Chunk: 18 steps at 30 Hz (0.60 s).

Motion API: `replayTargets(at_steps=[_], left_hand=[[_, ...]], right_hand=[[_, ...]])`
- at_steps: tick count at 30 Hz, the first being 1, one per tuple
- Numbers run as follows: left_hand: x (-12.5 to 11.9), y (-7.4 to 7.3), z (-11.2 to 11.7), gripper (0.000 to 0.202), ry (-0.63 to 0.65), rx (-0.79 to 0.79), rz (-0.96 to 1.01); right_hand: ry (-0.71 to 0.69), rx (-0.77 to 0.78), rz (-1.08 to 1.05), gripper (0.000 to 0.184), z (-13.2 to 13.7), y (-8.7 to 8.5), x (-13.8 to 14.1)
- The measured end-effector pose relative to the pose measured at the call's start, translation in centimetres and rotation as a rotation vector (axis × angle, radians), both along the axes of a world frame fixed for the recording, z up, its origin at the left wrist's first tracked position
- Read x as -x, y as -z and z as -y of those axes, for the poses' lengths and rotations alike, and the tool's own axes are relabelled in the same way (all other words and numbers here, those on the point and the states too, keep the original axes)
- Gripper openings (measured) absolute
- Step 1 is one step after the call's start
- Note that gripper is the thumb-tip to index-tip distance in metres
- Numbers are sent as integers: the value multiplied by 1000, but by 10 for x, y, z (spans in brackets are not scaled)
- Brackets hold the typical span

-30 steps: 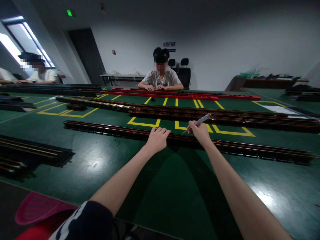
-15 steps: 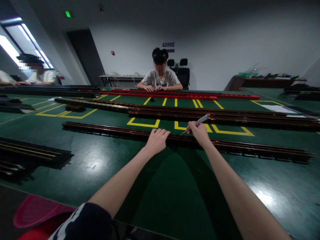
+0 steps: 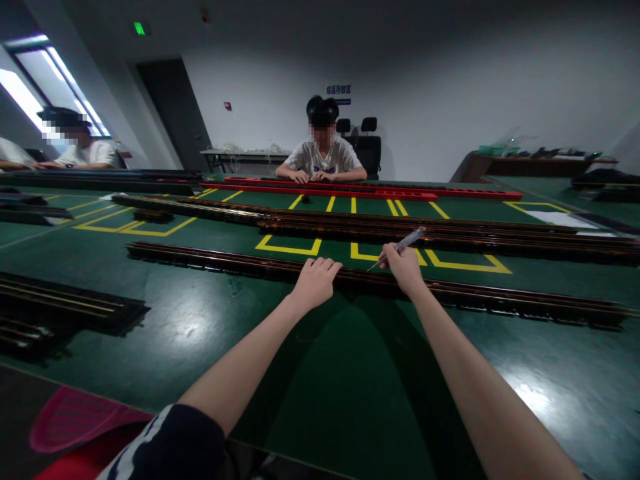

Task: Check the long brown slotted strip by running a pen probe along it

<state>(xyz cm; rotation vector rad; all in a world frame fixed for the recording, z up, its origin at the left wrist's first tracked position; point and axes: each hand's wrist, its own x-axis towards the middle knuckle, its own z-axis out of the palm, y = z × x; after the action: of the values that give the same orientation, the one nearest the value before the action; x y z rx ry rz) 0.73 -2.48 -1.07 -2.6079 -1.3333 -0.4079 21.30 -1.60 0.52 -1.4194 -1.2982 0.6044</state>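
Observation:
A long dark rail with copper-coloured lines (image 3: 240,262) lies crosswise on the green table in front of me. My left hand (image 3: 316,279) is closed over the rail near its middle, fingers bent across it. A slim screwdriver with a clear handle (image 3: 407,239) is pinched in my right hand (image 3: 401,265), just right of the left one. Its handle leans up to the right, and the thin tip points down at the rail. Whether the tip touches the rail I cannot tell.
Beyond my rail lies a bundle of similar dark rails (image 3: 450,235). More dark rails (image 3: 65,300) sit at the left. Across the green table (image 3: 320,373), a person (image 3: 323,157) handles red strips (image 3: 480,193). A pink stool (image 3: 83,420) stands at lower left.
My right hand and the screwdriver have shifted slightly right along the rail. The left hand keeps its place on the rail. The whole view has moved a little.

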Motion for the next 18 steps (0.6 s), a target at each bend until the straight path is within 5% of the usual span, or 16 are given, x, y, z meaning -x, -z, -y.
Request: replayTargets(at_steps=[18], left_hand=[[-1,0,0,42,-19,32,29]], right_hand=[[-34,38,-50,29,6,-4,4]])
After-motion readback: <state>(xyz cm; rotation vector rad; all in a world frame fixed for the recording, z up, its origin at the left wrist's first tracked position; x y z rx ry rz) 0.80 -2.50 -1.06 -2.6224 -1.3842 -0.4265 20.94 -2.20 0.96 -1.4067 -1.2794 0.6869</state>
